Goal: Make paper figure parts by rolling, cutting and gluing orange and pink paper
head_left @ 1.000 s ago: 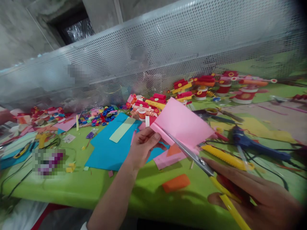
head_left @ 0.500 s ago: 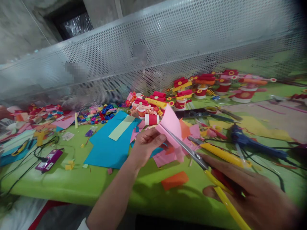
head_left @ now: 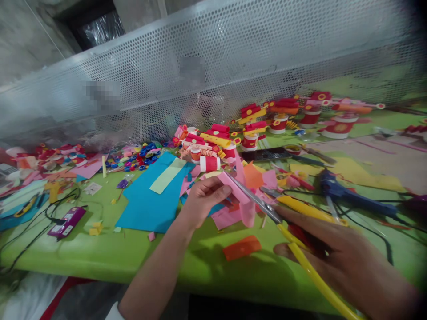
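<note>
Between the thumb and fingers of my left hand (head_left: 205, 200) is a piece of pink paper (head_left: 236, 189). My right hand (head_left: 336, 253) is closed round the yellow handles of a pair of scissors (head_left: 271, 213). Their blades lie along the pink paper, and a strip of it hangs down beside them. Below my hands an orange paper piece (head_left: 242, 247) rests on the green table (head_left: 143, 258). Left of my left hand lie blue sheets (head_left: 147, 211) with a pale green strip (head_left: 167, 176) on top. A red and white paper cup (head_left: 210, 164) lies on its side just behind.
A blue glue gun (head_left: 353, 195) and a yellow cutter (head_left: 305, 206) lie to the right among cords and scraps. Several red cup figures (head_left: 340, 126) stand along the perforated metal screen (head_left: 233, 58). A purple power socket (head_left: 67, 223) is at the left.
The scissors have cut farther along the pink paper; its upper part has dropped from standing to hanging loose. My right hand has shifted slightly left.
</note>
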`<action>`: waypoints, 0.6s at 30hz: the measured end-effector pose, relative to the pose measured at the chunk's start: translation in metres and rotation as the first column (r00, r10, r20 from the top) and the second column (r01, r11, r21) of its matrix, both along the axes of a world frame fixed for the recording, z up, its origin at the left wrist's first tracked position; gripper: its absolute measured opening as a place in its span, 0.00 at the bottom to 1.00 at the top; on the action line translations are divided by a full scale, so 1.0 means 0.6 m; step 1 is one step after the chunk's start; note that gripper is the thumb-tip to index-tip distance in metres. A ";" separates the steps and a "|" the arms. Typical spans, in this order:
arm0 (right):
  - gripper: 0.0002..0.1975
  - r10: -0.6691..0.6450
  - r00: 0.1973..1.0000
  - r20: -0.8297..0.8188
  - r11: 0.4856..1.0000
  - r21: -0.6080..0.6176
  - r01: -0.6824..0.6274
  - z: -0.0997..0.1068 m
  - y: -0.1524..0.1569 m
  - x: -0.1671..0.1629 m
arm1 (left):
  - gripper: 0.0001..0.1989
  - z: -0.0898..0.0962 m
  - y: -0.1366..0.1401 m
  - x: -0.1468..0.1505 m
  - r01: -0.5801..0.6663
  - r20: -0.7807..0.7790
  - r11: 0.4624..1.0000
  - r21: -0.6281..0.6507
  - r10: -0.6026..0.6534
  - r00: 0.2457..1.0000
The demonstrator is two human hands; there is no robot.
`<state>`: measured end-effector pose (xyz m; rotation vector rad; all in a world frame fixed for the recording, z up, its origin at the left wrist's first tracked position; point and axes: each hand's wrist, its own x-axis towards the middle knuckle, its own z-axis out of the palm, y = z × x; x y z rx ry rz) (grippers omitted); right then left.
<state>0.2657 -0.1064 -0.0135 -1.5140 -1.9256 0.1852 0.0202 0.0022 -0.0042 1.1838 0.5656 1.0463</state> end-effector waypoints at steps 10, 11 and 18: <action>0.32 -0.193 0.966 0.171 0.962 -0.162 0.221 0.012 0.046 0.033 | 0.16 -0.006 0.014 0.004 -0.002 0.154 0.993 -0.121 0.021 0.988; 0.31 -0.186 0.958 0.217 0.964 -0.149 0.221 0.003 0.049 0.039 | 0.16 -0.005 0.013 0.004 -0.005 0.161 0.991 -0.136 0.027 0.987; 0.29 -0.077 0.871 0.486 0.985 -0.101 0.144 -0.032 0.085 0.063 | 0.15 -0.009 0.011 0.005 0.005 0.119 0.999 -0.035 -0.001 0.993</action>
